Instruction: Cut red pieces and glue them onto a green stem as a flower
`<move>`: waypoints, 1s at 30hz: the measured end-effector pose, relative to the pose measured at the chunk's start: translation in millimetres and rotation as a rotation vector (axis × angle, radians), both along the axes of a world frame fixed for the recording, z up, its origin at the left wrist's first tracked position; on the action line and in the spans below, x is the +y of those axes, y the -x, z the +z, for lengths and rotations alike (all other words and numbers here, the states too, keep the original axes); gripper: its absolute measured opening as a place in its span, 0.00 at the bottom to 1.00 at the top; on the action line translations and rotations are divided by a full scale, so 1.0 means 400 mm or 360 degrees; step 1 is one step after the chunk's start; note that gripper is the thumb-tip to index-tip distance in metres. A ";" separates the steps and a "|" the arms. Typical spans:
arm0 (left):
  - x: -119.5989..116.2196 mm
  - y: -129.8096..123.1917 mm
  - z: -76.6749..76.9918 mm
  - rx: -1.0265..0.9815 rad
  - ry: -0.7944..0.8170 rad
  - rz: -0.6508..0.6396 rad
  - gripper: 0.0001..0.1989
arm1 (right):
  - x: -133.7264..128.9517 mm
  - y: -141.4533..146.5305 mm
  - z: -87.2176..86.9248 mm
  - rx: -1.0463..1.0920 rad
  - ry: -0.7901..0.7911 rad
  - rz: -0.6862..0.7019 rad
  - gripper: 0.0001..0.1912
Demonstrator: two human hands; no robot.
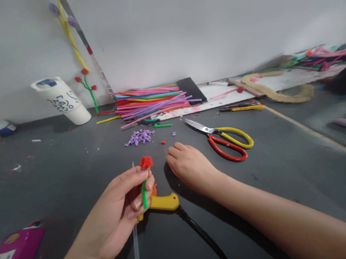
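Observation:
Pinched upright between the thumb and fingers of my left hand [127,201] is a small pipe-cleaner flower [146,162], with a ruffled red head and a short green stem. My right hand [189,164] rests on the table, knuckles up and fingers curled under; whatever its fingertips hold, if anything, is hidden. A small red piece [163,142] lies just beyond it. Behind and below my left hand lies a yellow glue gun [165,202], partly covered, with a clear glue stick [136,248] and a black cord. Purple cut pieces [139,137] form a pile ahead.
Scissors [218,136] with red and yellow handles lie right of centre. Pipe cleaners [155,103] are heaped at the back beside a dark phone [191,89]. A white tumbler [64,102] stands back left, a magenta power strip [19,253] front left. A green stem piece [163,125] lies mid-table.

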State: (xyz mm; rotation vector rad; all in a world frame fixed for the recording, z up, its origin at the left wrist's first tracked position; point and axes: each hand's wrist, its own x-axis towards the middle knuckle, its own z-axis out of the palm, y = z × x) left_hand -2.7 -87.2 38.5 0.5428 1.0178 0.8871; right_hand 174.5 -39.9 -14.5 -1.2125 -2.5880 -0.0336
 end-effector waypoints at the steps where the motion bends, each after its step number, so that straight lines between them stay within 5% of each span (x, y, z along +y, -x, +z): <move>1: -0.001 0.001 0.000 -0.0045 0.0017 -0.0015 0.09 | 0.001 0.002 -0.001 0.0032 0.0007 -0.0008 0.10; 16: 0.000 -0.005 -0.004 -0.0310 0.0135 0.0007 0.11 | -0.076 -0.032 0.112 0.1270 0.0464 0.0019 0.07; 20: -0.008 -0.011 -0.004 -0.0267 0.0141 -0.0019 0.11 | -0.093 -0.031 0.125 0.1355 0.0590 0.0020 0.07; 26: -0.013 -0.017 -0.009 -0.0203 0.0160 -0.0006 0.06 | -0.100 -0.035 0.138 0.1393 0.0347 0.0114 0.06; 30: -0.015 -0.023 -0.013 -0.0200 0.0151 0.0011 0.04 | -0.106 -0.031 0.135 0.1333 0.0394 0.0111 0.08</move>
